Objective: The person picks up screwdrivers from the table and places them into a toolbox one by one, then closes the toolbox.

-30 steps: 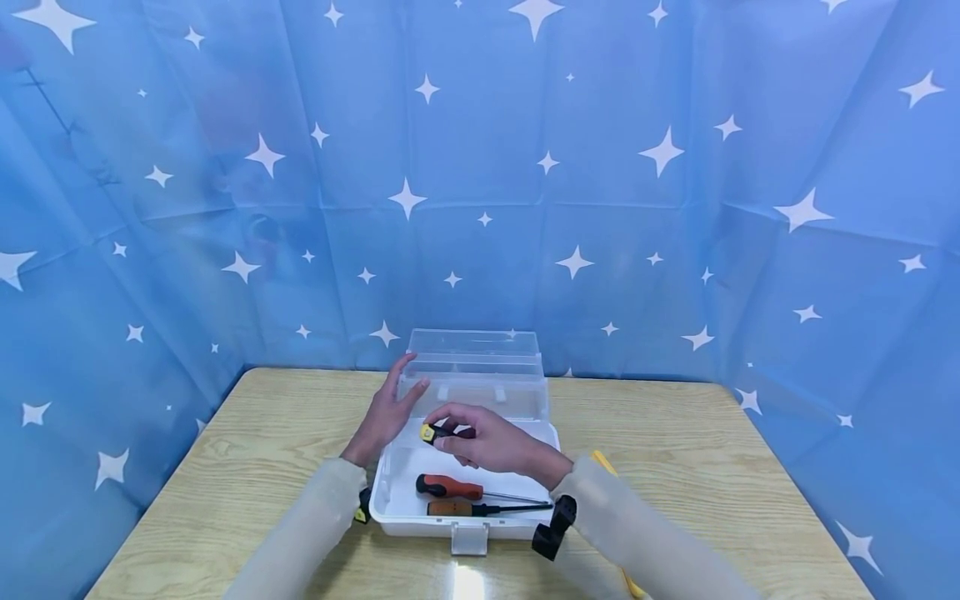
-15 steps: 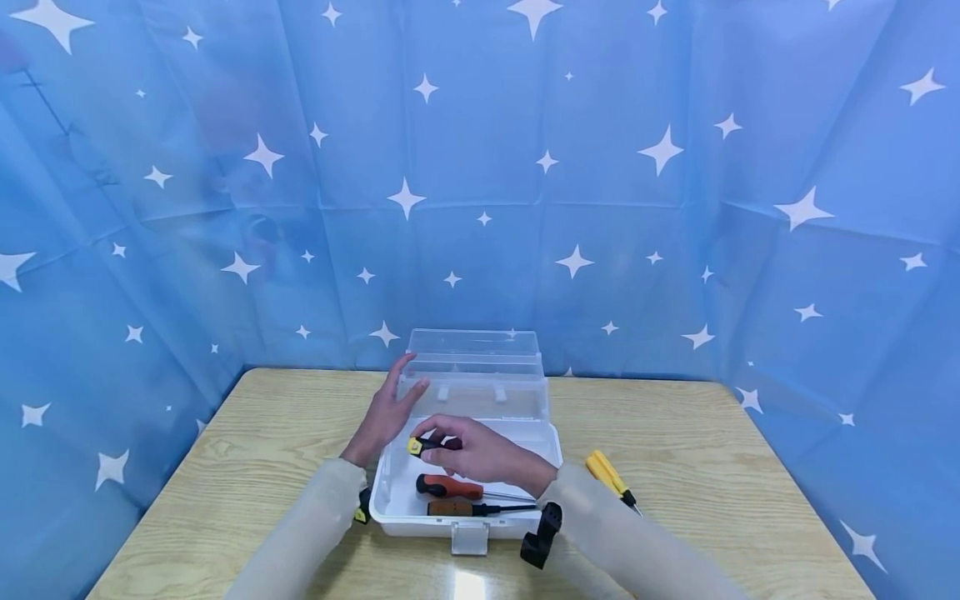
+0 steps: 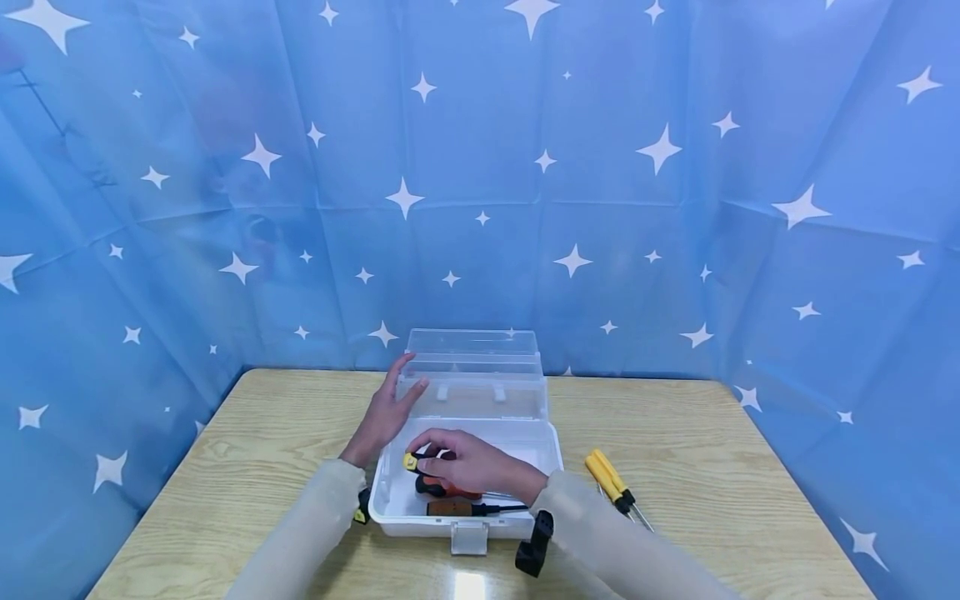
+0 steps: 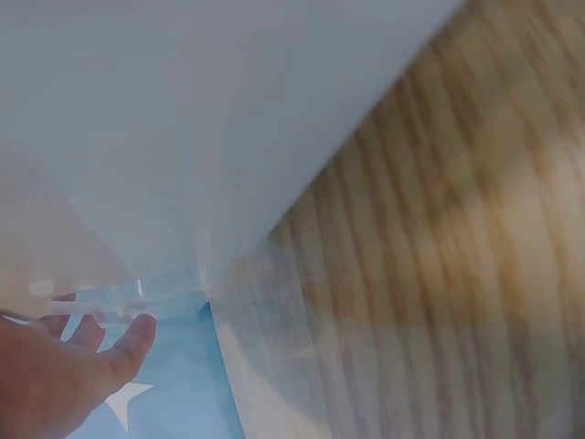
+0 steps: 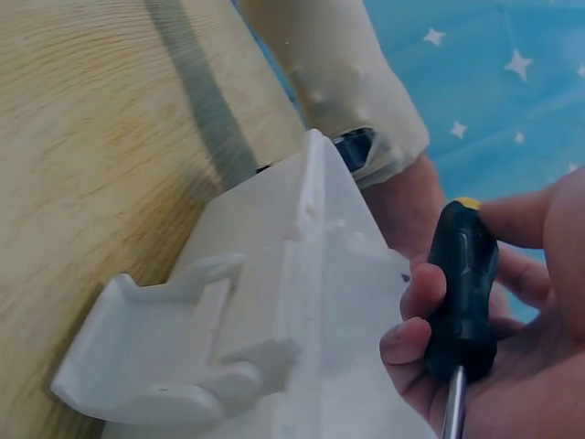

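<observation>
Currently, the person's right hand [image 3: 476, 463] grips a black-handled screwdriver with a yellow end [image 5: 462, 288] over a white plastic box [image 3: 411, 527]. The left hand [image 3: 381, 420], fingers extended, is at the left edge of the raised clear plastic lid [image 3: 476, 398]; contact is unclear. A red-and-black-handled screwdriver [image 3: 431, 487] and a brown-handled screwdriver [image 3: 448, 507] lie inside; two yellow-handled screwdrivers [image 3: 600, 473] rest on the wood-grain bench [image 3: 697, 467].
</observation>
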Action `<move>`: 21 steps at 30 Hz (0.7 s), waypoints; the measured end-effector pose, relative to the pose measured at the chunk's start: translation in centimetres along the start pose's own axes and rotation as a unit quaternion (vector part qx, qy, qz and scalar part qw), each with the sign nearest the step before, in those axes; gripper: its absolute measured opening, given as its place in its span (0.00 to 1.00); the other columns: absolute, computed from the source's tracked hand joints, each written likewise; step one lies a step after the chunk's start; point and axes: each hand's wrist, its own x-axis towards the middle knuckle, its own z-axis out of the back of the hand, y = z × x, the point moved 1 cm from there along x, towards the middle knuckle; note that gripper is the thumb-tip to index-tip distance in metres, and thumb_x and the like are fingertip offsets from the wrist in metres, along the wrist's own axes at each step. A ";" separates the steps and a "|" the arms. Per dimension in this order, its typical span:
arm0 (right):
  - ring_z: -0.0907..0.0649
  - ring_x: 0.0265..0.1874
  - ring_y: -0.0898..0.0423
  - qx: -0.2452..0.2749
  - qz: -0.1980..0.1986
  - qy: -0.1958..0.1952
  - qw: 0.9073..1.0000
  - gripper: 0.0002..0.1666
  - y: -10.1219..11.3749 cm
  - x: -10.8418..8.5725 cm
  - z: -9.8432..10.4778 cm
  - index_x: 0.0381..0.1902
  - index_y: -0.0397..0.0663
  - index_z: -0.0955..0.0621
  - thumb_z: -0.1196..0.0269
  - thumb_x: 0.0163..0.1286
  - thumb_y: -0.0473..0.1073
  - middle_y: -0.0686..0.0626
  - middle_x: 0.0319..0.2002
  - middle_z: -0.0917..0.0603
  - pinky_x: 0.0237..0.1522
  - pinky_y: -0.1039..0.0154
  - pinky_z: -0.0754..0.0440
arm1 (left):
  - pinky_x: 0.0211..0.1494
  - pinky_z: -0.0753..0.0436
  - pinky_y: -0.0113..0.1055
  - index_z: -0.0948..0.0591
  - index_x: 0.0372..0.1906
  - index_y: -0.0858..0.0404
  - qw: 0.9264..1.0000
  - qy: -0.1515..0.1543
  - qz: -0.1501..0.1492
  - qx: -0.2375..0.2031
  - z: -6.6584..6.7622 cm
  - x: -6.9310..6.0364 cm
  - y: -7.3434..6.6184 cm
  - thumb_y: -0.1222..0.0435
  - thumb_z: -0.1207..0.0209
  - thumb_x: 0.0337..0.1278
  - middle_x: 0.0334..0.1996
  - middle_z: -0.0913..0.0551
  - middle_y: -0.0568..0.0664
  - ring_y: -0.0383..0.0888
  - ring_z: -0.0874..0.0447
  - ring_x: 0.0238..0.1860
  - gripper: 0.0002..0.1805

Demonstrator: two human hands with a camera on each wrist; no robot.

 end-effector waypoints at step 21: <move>0.20 0.44 0.67 -0.062 0.006 0.065 0.996 0.13 -2.1 0.1 -1.4 0.56 0.57 0.21 0.44 0.77 0.45 0.58 0.47 0.17 0.48 0.68 0.21 | 0.50 0.15 0.52 0.46 0.74 0.30 1.000 0.008 0.001 -0.022 0.1 -0.1 0.0 0.32 0.48 0.60 0.73 0.37 0.49 0.56 0.19 0.56 0.39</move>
